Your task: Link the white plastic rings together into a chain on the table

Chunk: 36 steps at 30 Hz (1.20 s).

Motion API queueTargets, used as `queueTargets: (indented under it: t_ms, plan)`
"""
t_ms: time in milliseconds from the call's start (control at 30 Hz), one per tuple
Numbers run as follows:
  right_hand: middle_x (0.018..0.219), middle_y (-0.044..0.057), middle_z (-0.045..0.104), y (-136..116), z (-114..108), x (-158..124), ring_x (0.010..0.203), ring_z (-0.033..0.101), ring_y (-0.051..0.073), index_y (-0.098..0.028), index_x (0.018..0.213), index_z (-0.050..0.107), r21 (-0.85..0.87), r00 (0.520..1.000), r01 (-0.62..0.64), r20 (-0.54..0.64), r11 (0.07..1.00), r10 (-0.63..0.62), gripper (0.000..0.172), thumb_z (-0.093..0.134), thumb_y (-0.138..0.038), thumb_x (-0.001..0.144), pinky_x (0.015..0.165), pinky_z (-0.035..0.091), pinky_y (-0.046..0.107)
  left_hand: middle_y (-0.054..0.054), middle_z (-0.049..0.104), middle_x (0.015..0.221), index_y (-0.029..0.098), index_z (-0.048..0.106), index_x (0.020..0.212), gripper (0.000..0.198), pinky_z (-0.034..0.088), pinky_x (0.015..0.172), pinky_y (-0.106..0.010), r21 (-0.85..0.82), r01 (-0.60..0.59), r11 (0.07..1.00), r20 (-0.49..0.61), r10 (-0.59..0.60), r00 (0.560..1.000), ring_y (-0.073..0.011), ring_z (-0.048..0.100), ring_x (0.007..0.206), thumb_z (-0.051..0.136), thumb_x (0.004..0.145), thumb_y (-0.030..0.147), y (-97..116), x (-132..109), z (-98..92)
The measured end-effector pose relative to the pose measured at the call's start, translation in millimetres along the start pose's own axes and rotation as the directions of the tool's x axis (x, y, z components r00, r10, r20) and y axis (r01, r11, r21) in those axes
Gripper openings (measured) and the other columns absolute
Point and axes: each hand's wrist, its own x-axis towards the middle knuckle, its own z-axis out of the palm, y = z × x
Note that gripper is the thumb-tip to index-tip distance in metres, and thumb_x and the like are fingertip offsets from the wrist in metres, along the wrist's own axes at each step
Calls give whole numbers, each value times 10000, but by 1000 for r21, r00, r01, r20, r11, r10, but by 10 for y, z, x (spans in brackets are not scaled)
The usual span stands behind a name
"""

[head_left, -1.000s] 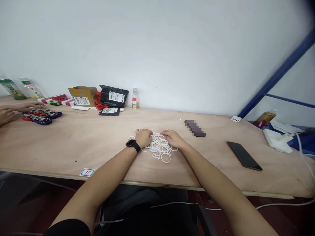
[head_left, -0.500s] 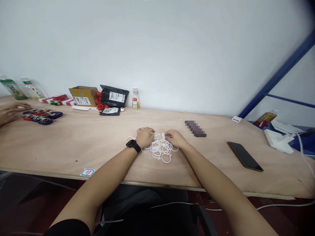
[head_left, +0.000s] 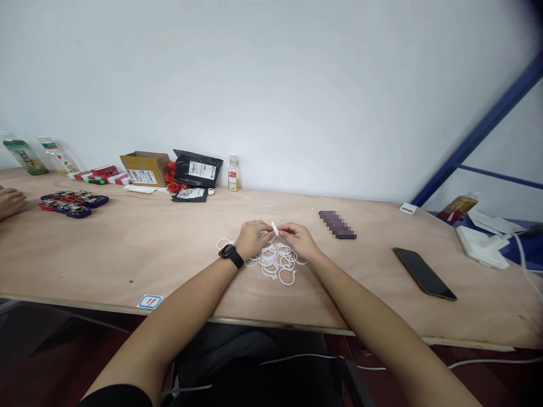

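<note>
A white plastic ring (head_left: 275, 229) is held up between my two hands, seen nearly edge-on. My left hand (head_left: 253, 237), with a black watch (head_left: 231, 254) on its wrist, pinches it from the left. From the other side, the fingertips of my right hand (head_left: 300, 238) grip the same ring. Just below both hands lies a loose pile of white rings (head_left: 271, 262) on the wooden table, several of them overlapping, each with a small clasp-like nub. One ring (head_left: 287, 276) lies at the pile's near edge. Part of the pile is hidden behind my left hand.
On the right are a phone (head_left: 424, 273), a pixelated dark object (head_left: 338, 224) and a white power adapter (head_left: 477, 246). Along the wall stand a small bottle (head_left: 233, 173), a black parcel bag (head_left: 197, 168) and an open carton (head_left: 145, 169). Another person's hand (head_left: 11, 202) rests near dark-blue and red cases (head_left: 74, 202).
My right hand has lifted a white ring from the pile and brought it left. My left hand has closed on it too. The other person's hand has drawn back left.
</note>
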Motion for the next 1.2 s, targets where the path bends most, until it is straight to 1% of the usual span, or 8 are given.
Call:
queueTargets:
  t_ms: [67, 167, 333, 500, 833, 933, 1100, 1200]
  plan:
    - [934, 71, 735, -35, 9, -21, 861, 671, 202, -187, 928, 736, -36, 999, 33, 9, 999, -32, 226, 656, -360, 807, 785, 514, 327, -22, 743, 932, 233, 749, 897, 140, 442, 863, -326, -19, -41, 999, -15, 41, 999, -182, 651, 899, 627, 880, 300, -8, 3, 2]
    - [900, 57, 728, -85, -8, -42, 848, 665, 192, -204, 896, 749, -158, 994, 109, 12, 981, -108, 166, 634, -305, 828, 794, 501, 320, -19, 745, 909, 225, 745, 879, 121, 446, 842, -317, -37, -72, 997, -7, 72, 997, -174, 653, 866, 636, 874, 278, -14, 3, 7]
    - [841, 46, 715, -173, -23, -59, 809, 650, 182, -209, 865, 742, -310, 976, 213, 24, 927, -217, 149, 596, -237, 853, 772, 478, 309, -23, 734, 916, 219, 715, 871, 152, 406, 893, -358, 13, -51, 999, -4, 51, 999, -189, 636, 913, 590, 904, 298, 21, -14, 13]
    - [826, 49, 713, -210, 6, -74, 806, 639, 188, -199, 837, 716, -400, 965, 236, -9, 885, -261, 121, 600, -226, 854, 774, 466, 311, -19, 713, 930, 225, 692, 877, 157, 334, 962, -400, 89, -28, 996, -29, 30, 999, -194, 605, 961, 566, 914, 311, 69, -26, 25]
    - [845, 63, 721, -233, 40, -82, 845, 636, 218, -213, 826, 712, -514, 978, 176, -6, 839, -209, 127, 590, -237, 854, 842, 450, 348, -37, 704, 960, 216, 677, 858, 166, 289, 986, -417, 145, 25, 989, 16, -28, 999, -204, 583, 987, 537, 913, 284, 102, -20, 26]
    - [870, 61, 726, -222, 48, -67, 852, 642, 211, -211, 859, 717, -462, 984, 147, -24, 874, -179, 138, 583, -241, 852, 838, 461, 340, -43, 707, 978, 219, 684, 876, 184, 298, 972, -416, 138, 46, 989, 14, -48, 999, -210, 584, 994, 530, 920, 310, 103, -12, 22]
    - [907, 52, 728, -180, 22, -24, 858, 653, 192, -204, 891, 721, -329, 990, 128, -6, 936, -137, 169, 598, -311, 844, 823, 477, 315, -42, 713, 958, 224, 701, 864, 240, 330, 940, -399, 116, 71, 991, 25, -74, 997, -211, 597, 980, 513, 934, 355, 83, -3, 32]
    - [863, 45, 725, -92, -92, 16, 808, 653, 185, -192, 867, 714, -317, 994, 45, -81, 947, -75, 183, 620, -342, 820, 765, 487, 296, -42, 715, 1024, 243, 718, 936, 224, 327, 966, -412, 129, 79, 989, 62, -87, 994, -220, 592, 1040, 537, 917, 373, 55, -16, 51]
